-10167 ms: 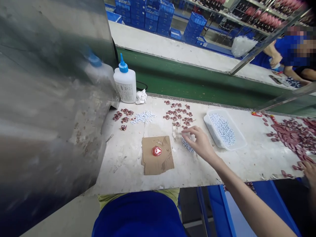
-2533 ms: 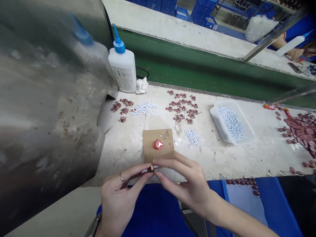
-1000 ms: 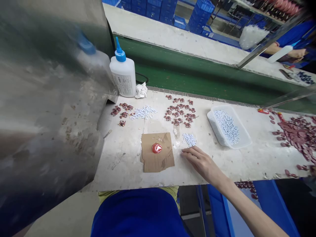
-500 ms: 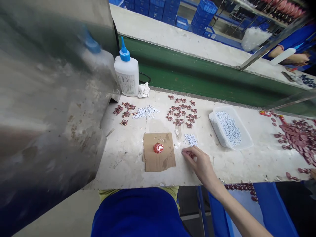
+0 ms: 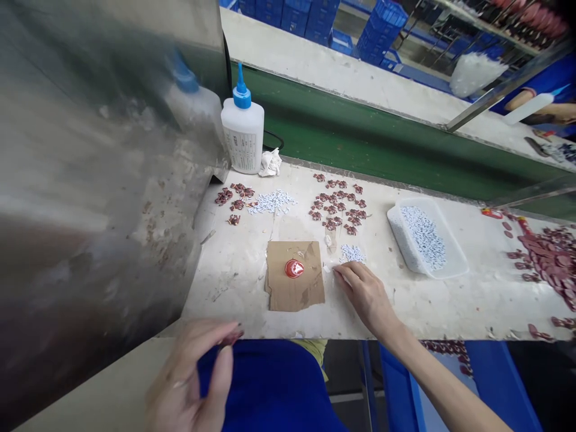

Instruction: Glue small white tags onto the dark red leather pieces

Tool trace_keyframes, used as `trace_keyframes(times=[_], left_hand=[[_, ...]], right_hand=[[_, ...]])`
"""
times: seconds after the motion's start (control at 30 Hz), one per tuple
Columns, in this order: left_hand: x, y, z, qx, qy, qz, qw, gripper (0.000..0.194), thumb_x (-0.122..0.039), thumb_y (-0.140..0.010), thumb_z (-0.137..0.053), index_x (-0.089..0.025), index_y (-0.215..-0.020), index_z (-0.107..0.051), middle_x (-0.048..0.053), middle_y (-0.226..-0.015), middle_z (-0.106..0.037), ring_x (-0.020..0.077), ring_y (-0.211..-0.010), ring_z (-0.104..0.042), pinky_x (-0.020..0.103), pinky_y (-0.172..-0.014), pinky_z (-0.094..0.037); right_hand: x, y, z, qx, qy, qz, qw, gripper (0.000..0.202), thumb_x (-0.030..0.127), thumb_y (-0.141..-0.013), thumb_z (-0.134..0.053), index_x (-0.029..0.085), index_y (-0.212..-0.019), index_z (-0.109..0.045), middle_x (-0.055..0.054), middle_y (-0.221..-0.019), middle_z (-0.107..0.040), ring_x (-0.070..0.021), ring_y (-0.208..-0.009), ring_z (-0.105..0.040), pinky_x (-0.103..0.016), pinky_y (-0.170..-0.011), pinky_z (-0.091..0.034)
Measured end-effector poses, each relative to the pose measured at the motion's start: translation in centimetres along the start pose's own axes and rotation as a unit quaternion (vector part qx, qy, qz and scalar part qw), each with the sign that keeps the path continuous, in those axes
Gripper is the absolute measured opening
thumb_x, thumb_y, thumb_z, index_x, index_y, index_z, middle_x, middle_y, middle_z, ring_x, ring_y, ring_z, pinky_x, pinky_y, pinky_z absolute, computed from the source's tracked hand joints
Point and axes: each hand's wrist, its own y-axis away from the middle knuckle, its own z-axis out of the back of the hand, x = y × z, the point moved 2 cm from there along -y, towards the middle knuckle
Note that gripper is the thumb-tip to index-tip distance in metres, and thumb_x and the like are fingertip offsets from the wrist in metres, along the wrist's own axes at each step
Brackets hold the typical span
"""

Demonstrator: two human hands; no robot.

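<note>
Small dark red piece [image 5: 232, 337] pinched at the fingertips of the left hand [image 5: 191, 375], low in view, in front of the desk edge and above the blue lap; thumb and forefinger closed on it, the other fingers loosely spread, all somewhat blurred. Right hand [image 5: 366, 294] flat on the desk [image 5: 450, 300], fingertips [image 5: 341, 272] curled down just beside a little heap of white bits [image 5: 352, 253]; whether a bit is actually caught between them, cannot tell. Just left of those fingertips, a cardboard scrap [image 5: 294, 288] with a round red badge [image 5: 294, 268] lying on it. Farther back, a cluster of dark red pieces [image 5: 338, 204]; to the left, a second white heap [image 5: 271, 202] beside a few more red pieces [image 5: 234, 197]. Right of the hand, a shallow clear tray [image 5: 400, 231] filled with white bits. At the back left, a white glue bottle [image 5: 243, 132] with blue nozzle, upright, a crumpled white rag [image 5: 270, 163] beside it. Far right edge of the desk, a big pile of red parts [image 5: 546, 255]. Behind the desk, a green conveyor belt [image 5: 360, 141]; beyond it, another person's arm [image 5: 540, 111] in a blue sleeve.
</note>
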Motion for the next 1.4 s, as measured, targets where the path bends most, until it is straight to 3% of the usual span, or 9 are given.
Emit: trace_keyframes(times=[0.07,0.13,0.3,0.4,0.57,0.77,0.9,1.2,1.4], left_hand=[[0.0,-1.1,-2.1,0.039,0.031,-0.022,0.999,0.027,-0.013,-0.097,-0.053,-0.021,-0.120,-0.064,0.005,-0.104,-0.067,0.0115,-0.096,-0.066,0.021,-0.081,-0.059],[-0.1,-2.0,-3.6,0.035,0.066,-0.014,0.997,0.026,-0.010,-0.098,-0.049,-0.022,-0.114,-0.065,0.004,-0.099,-0.064,0.0103,-0.095,-0.065,0.020,-0.080,-0.057],[-0.1,-2.4,-5.3,0.012,0.061,0.004,0.998,0.027,-0.010,-0.098,-0.054,-0.024,-0.118,-0.066,0.001,-0.105,-0.067,0.0068,-0.095,-0.067,0.016,-0.087,-0.056],[0.3,-2.3,-5.5,0.003,0.041,0.018,0.999,0.038,-0.013,-0.095,-0.064,-0.027,-0.130,-0.063,-0.002,-0.104,-0.072,0.0051,-0.097,-0.071,0.013,-0.096,-0.055],[0.5,-2.8,-5.6,-0.003,0.042,0.005,0.999,0.027,-0.011,-0.089,-0.071,-0.024,-0.112,-0.068,-0.003,-0.102,-0.074,0.0067,-0.096,-0.072,0.015,-0.096,-0.057],[0.1,-3.8,-5.6,0.002,0.019,-0.038,0.999,0.033,-0.006,-0.093,-0.062,-0.024,-0.120,-0.068,0.001,-0.110,-0.070,0.0077,-0.105,-0.069,0.018,-0.098,-0.057],[0.1,-3.7,-5.7,0.001,0.022,-0.033,0.999,0.039,-0.007,-0.091,-0.068,-0.025,-0.126,-0.067,-0.001,-0.109,-0.072,0.0060,-0.100,-0.070,0.015,-0.097,-0.057],[0.1,-4.0,-6.0,0.002,0.042,-0.032,0.999,0.026,-0.010,-0.088,-0.073,-0.024,-0.110,-0.072,-0.002,-0.102,-0.076,0.0079,-0.094,-0.074,0.017,-0.091,-0.061],[-0.6,-4.2,-5.9,-0.006,0.053,-0.037,0.998,0.028,-0.009,-0.084,-0.076,-0.024,-0.107,-0.072,-0.004,-0.101,-0.078,0.0077,-0.090,-0.075,0.017,-0.090,-0.063]], right_hand=[[0.1,0.0,-0.3,-0.026,-0.011,-0.021,0.999,0.014,0.020,-0.106,-0.051,0.021,-0.105,-0.065,-0.009,-0.097,-0.069,-0.0256,-0.090,-0.068,-0.039,-0.076,-0.054],[0.4,-0.2,-0.3,-0.050,-0.052,-0.047,0.996,0.013,0.020,-0.104,-0.053,0.021,-0.102,-0.065,-0.008,-0.096,-0.069,-0.0248,-0.089,-0.068,-0.038,-0.076,-0.054],[2.3,-1.3,0.4,-0.059,-0.209,-0.088,0.972,0.009,0.022,-0.102,-0.058,0.023,-0.100,-0.067,-0.004,-0.089,-0.072,-0.0202,-0.081,-0.070,-0.034,-0.073,-0.057],[3.6,-2.4,0.8,-0.051,-0.275,-0.097,0.955,0.009,0.026,-0.099,-0.062,0.023,-0.098,-0.070,-0.003,-0.088,-0.076,-0.0193,-0.077,-0.072,-0.033,-0.071,-0.059],[4.7,-3.9,0.8,-0.032,-0.295,-0.090,0.951,0.011,0.027,-0.098,-0.064,0.024,-0.099,-0.075,-0.004,-0.092,-0.079,-0.0198,-0.077,-0.074,-0.034,-0.071,-0.061],[5.1,-4.5,0.5,-0.029,-0.270,-0.054,0.961,0.011,0.020,-0.099,-0.061,0.024,-0.101,-0.072,-0.004,-0.095,-0.077,-0.0186,-0.082,-0.072,-0.033,-0.074,-0.059],[5.4,-4.6,0.5,-0.024,-0.263,-0.040,0.964,0.014,0.021,-0.101,-0.058,0.025,-0.103,-0.071,-0.005,-0.099,-0.076,-0.0204,-0.088,-0.073,-0.035,-0.077,-0.060],[5.5,-4.5,0.6,-0.034,-0.279,-0.038,0.959,0.015,0.018,-0.101,-0.059,0.025,-0.102,-0.073,-0.005,-0.097,-0.076,-0.0198,-0.087,-0.073,-0.033,-0.076,-0.060],[6.5,-4.1,1.6,-0.061,-0.380,-0.094,0.918,0.012,0.018,-0.095,-0.069,0.025,-0.099,-0.078,-0.004,-0.096,-0.080,-0.0198,-0.086,-0.076,-0.035,-0.077,-0.063]])
